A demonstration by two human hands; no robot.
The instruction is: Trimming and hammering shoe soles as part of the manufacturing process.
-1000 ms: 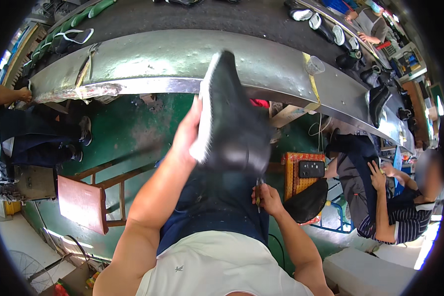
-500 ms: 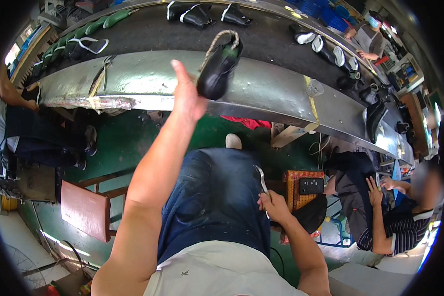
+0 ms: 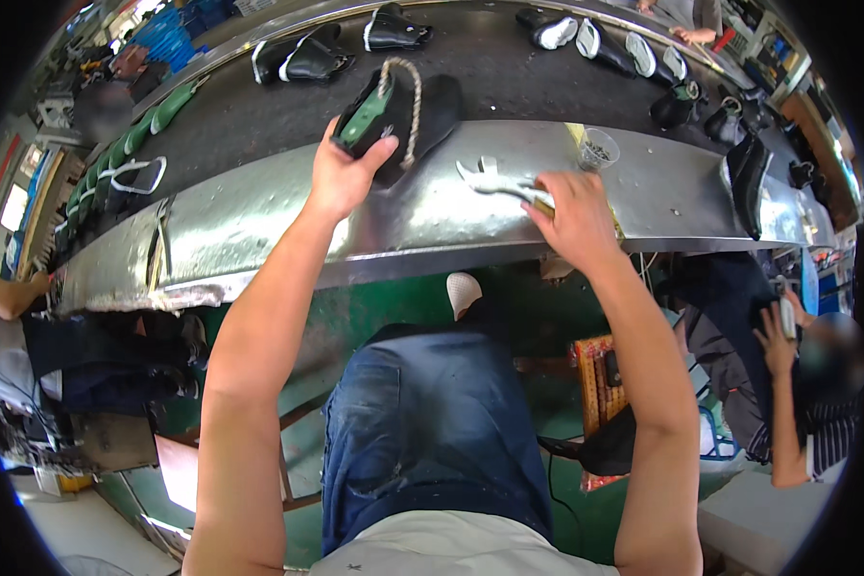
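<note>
My left hand grips a black shoe upper with a green last inside and a rope loop over it, at the edge between the metal ledge and the dark conveyor belt. My right hand rests on the ledge, closed on the handle of metal pliers whose jaws point left. My blue-jeaned legs show below the ledge.
More black shoes ride the belt at the back, with others at the far right. A clear plastic cup stands on the ledge. A black shoe lies at the ledge's right. A seated person works at my right, another at my left.
My left hand has carried the shoe from close to my face out to the belt's edge. My right hand has risen from my lap to the ledge and taken the pliers.
</note>
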